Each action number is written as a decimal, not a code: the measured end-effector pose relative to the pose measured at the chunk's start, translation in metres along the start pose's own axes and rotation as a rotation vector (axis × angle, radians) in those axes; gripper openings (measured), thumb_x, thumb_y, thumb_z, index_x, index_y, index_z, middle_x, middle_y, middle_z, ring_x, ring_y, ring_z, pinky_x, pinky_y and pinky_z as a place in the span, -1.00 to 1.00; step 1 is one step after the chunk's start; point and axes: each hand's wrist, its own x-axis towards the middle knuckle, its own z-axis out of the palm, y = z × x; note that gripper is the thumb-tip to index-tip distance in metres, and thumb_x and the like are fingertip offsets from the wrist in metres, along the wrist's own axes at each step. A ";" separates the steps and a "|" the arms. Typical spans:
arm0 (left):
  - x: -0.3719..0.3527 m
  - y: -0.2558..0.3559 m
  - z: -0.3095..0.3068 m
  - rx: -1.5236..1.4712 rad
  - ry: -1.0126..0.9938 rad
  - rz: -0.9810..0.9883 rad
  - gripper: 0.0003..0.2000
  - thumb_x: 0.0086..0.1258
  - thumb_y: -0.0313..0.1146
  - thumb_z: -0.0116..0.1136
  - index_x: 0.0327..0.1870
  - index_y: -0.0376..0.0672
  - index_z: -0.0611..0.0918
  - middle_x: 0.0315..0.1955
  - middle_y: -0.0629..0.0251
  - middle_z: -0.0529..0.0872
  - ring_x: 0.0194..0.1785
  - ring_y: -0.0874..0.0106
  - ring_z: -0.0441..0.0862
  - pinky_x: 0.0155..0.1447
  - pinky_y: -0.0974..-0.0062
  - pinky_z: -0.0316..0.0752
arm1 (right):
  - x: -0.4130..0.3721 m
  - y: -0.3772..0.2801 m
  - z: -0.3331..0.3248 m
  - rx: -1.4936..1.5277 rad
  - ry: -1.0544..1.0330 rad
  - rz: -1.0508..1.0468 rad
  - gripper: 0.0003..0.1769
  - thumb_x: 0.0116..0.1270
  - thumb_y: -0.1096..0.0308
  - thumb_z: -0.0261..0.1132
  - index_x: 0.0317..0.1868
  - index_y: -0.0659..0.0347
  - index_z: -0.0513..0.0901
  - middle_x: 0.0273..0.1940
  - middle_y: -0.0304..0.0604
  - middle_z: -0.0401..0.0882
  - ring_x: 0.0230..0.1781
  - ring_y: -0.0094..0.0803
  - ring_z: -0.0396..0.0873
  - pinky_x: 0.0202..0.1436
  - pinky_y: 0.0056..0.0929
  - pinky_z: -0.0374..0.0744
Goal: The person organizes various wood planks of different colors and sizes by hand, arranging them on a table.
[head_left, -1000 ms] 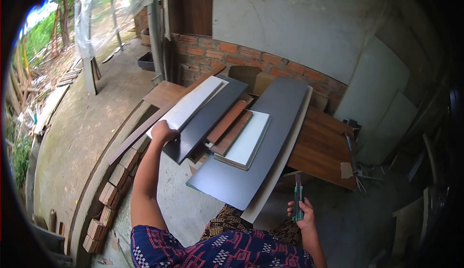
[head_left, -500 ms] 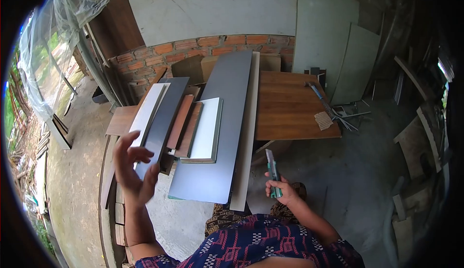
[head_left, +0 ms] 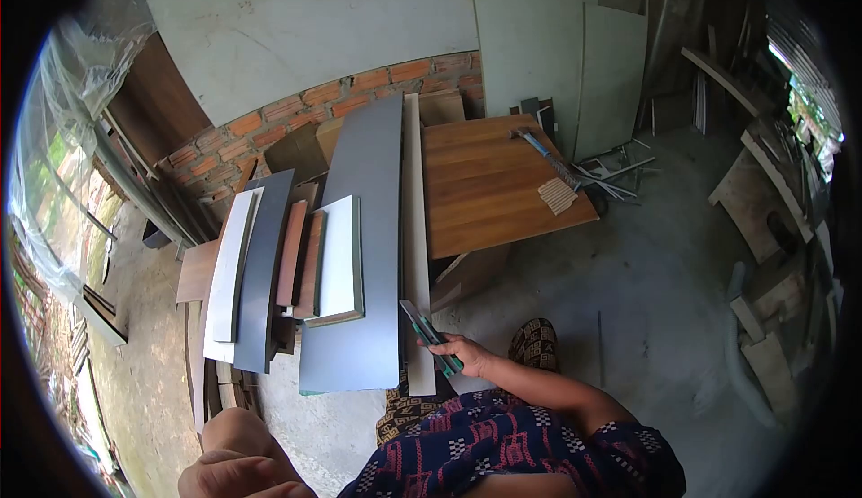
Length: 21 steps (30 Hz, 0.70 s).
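Observation:
My right hand (head_left: 462,355) is closed around a green utility knife (head_left: 433,340), with its blade extended and pointing up and left. The knife is over the near end of a long pale strip (head_left: 418,300), beside a long dark grey panel (head_left: 364,229). My left hand (head_left: 235,475) is raised close to the camera at the bottom left. Its fingers look curled, nothing shows in them, and the frame edge cuts part of the hand off. A white-topped board (head_left: 334,269) rests on the grey panel.
Left of the panel lie a narrower dark board (head_left: 266,273), reddish-brown pieces (head_left: 293,255) and a white strip (head_left: 235,269). A brown wood board (head_left: 494,184) carries a hammer (head_left: 536,144) and a corrugated piece (head_left: 558,196). Metal strips (head_left: 620,170) lie behind; scrap boards (head_left: 763,220) stand right.
My right hand has brought the knife left, toward the pale strip. My left hand has dropped from beside the boards to the bottom edge, its fingers now curled. The view has shifted right.

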 end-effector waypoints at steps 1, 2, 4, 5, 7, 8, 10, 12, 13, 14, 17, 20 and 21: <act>0.004 -0.002 0.002 -0.019 0.000 0.027 -0.30 0.09 -0.39 0.33 0.27 0.12 0.24 -0.11 -0.07 0.57 -0.06 0.04 0.55 -0.13 0.20 0.52 | 0.000 -0.001 0.000 0.019 -0.017 0.015 -0.56 0.20 0.31 0.28 0.11 0.13 0.50 -0.22 -0.43 0.45 -0.27 -0.66 0.40 -0.21 -0.65 0.38; 0.007 -0.003 0.005 -0.039 0.000 0.054 -0.32 0.09 -0.39 0.34 0.26 0.08 0.26 -0.12 -0.05 0.58 -0.08 0.06 0.55 -0.12 0.21 0.52 | -0.002 -0.001 0.001 0.048 -0.013 -0.011 -0.56 0.20 0.30 0.28 0.12 0.13 0.50 -0.24 -0.43 0.44 -0.28 -0.67 0.39 -0.22 -0.66 0.38; 0.013 -0.001 0.016 -0.036 0.092 0.042 -0.35 0.10 -0.42 0.33 0.25 -0.01 0.31 -0.17 0.00 0.60 -0.13 0.14 0.57 -0.12 0.28 0.51 | -0.001 -0.005 0.007 0.087 -0.016 -0.055 -0.56 0.20 0.30 0.28 0.12 0.12 0.50 -0.28 -0.45 0.43 -0.30 -0.68 0.38 -0.26 -0.69 0.38; 0.014 -0.002 0.020 -0.021 0.143 0.058 -0.36 0.11 -0.43 0.32 0.25 -0.03 0.31 -0.20 0.03 0.61 -0.17 0.18 0.57 -0.14 0.30 0.50 | 0.000 -0.006 0.008 0.076 -0.019 -0.046 -0.56 0.21 0.30 0.27 0.12 0.12 0.50 -0.30 -0.47 0.40 -0.34 -0.71 0.37 -0.31 -0.70 0.37; 0.011 -0.008 0.026 0.048 0.262 0.184 -0.35 0.15 -0.43 0.27 0.29 0.00 0.25 -0.27 0.09 0.59 -0.29 0.25 0.56 -0.26 0.36 0.50 | 0.003 -0.007 0.008 0.060 -0.024 -0.041 -0.57 0.24 0.30 0.26 0.14 0.10 0.49 -0.36 -0.50 0.36 -0.41 -0.75 0.34 -0.40 -0.72 0.36; 0.009 -0.013 0.030 0.073 0.323 0.251 -0.34 0.17 -0.43 0.24 0.31 0.02 0.22 -0.31 0.13 0.59 -0.35 0.29 0.55 -0.32 0.38 0.50 | 0.005 -0.007 0.008 0.049 -0.032 -0.049 -0.57 0.24 0.30 0.26 0.14 0.10 0.49 -0.36 -0.51 0.36 -0.41 -0.76 0.34 -0.40 -0.73 0.35; 0.006 -0.024 0.043 0.106 0.451 0.385 -0.33 0.22 -0.44 0.20 0.34 0.05 0.16 -0.38 0.19 0.58 -0.47 0.36 0.54 -0.44 0.43 0.49 | 0.005 -0.006 0.006 0.033 -0.037 -0.068 -0.57 0.23 0.30 0.27 0.13 0.10 0.50 -0.37 -0.52 0.36 -0.41 -0.77 0.32 -0.39 -0.73 0.34; 0.004 -0.034 0.057 0.079 0.647 0.495 -0.29 0.24 -0.45 0.17 0.38 0.05 0.07 -0.05 0.19 0.42 -0.45 0.34 0.53 -0.54 0.47 0.49 | 0.001 -0.006 0.006 0.031 -0.028 -0.108 -0.56 0.22 0.31 0.27 0.13 0.09 0.50 -0.36 -0.52 0.36 -0.41 -0.77 0.31 -0.37 -0.74 0.32; 0.000 -0.040 0.063 0.074 0.741 0.546 -0.27 0.25 -0.45 0.15 0.40 0.05 0.03 0.12 0.19 0.34 -0.45 0.33 0.52 -0.59 0.49 0.49 | 0.001 -0.005 0.008 0.028 -0.034 -0.122 -0.56 0.22 0.31 0.28 0.13 0.09 0.50 -0.36 -0.52 0.37 -0.41 -0.76 0.31 -0.37 -0.74 0.32; -0.012 -0.050 0.073 0.104 0.737 0.408 -0.40 0.26 -0.27 0.12 0.28 -0.05 0.12 -0.02 0.18 0.38 -0.40 0.34 0.50 -0.47 0.48 0.45 | 0.002 -0.002 0.004 0.054 -0.038 -0.134 -0.55 0.21 0.34 0.27 0.14 0.11 0.50 -0.36 -0.52 0.36 -0.40 -0.75 0.31 -0.33 -0.73 0.32; -0.042 -0.066 0.093 0.089 0.627 -0.113 -0.44 0.23 -0.03 0.13 0.08 -0.27 0.31 -0.26 0.16 0.47 -0.28 0.38 0.48 -0.18 0.48 0.40 | -0.002 0.000 -0.003 0.176 -0.040 -0.153 -0.53 0.21 0.38 0.26 0.16 0.18 0.47 -0.37 -0.51 0.35 -0.39 -0.74 0.29 -0.29 -0.73 0.30; -0.061 -0.099 0.121 -0.121 0.266 -0.632 -0.38 0.12 -0.34 0.24 0.21 -0.26 0.27 -0.12 0.07 0.48 -0.14 0.35 0.53 -0.10 0.48 0.47 | -0.014 -0.002 -0.015 0.190 0.007 -0.233 -0.54 0.20 0.41 0.25 0.14 0.24 0.48 0.10 -0.32 0.48 0.16 -0.58 0.30 0.24 -0.59 0.18; -0.067 -0.108 0.135 -0.200 0.172 -0.794 -0.37 0.11 -0.42 0.24 0.23 -0.28 0.25 -0.05 -0.01 0.48 -0.11 0.32 0.54 -0.09 0.46 0.49 | -0.021 -0.006 -0.017 0.172 0.021 -0.261 -0.55 0.21 0.39 0.25 0.14 0.23 0.48 0.08 -0.31 0.49 0.12 -0.57 0.36 0.19 -0.56 0.29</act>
